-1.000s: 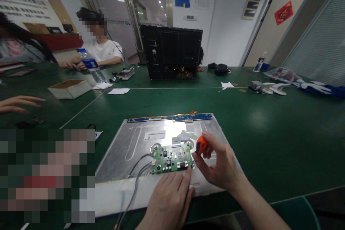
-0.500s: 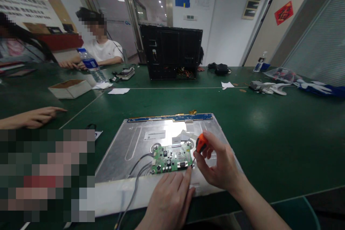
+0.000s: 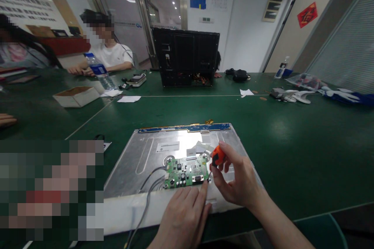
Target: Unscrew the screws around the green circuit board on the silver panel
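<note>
A green circuit board lies on the silver back of a flat display panel, with dark cables running from its left side. My right hand is closed on a screwdriver with an orange and black handle. The shaft slants down to the board's lower right corner. My left hand lies flat along the board's near edge, fingers stretched out, the index fingertip touching near that same corner. Whether the tip sits in a screw is too small to tell.
A black monitor housing stands across the green table. Toward the left are a white box, a water bottle and seated people. Gloves and a plastic bag lie at the right.
Another person's hand at the left has drawn back toward the frame's edge. The screwdriver handle has turned slightly in my right hand; my left hand keeps its place.
</note>
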The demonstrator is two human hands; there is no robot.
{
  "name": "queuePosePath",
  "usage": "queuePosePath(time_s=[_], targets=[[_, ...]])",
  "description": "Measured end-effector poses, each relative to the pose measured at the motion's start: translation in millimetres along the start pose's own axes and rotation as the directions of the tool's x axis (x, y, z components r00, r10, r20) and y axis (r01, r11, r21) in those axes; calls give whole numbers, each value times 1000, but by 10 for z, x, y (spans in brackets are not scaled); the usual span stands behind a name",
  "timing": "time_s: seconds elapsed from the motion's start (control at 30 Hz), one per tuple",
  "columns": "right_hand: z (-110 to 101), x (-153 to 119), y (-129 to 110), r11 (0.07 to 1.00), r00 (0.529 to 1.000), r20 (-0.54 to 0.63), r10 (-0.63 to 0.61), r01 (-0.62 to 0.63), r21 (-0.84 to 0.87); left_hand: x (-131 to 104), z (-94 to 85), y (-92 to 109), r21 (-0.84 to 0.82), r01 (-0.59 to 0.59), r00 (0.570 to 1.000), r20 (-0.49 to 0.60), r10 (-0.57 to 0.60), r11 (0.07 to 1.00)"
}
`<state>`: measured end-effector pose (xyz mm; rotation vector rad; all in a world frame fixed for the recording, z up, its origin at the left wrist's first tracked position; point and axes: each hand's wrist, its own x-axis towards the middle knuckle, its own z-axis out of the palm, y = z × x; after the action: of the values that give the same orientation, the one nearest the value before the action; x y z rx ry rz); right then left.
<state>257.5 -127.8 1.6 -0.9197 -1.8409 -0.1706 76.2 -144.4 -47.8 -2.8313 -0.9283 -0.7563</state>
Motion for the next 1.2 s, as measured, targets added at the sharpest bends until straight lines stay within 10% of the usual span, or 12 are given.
queuePosePath(time_s=[1.2], targets=[[9,-20,16,999,1000,-27,-16,15,-35,8,11,8,1,-3,1000,-6,3,1000]])
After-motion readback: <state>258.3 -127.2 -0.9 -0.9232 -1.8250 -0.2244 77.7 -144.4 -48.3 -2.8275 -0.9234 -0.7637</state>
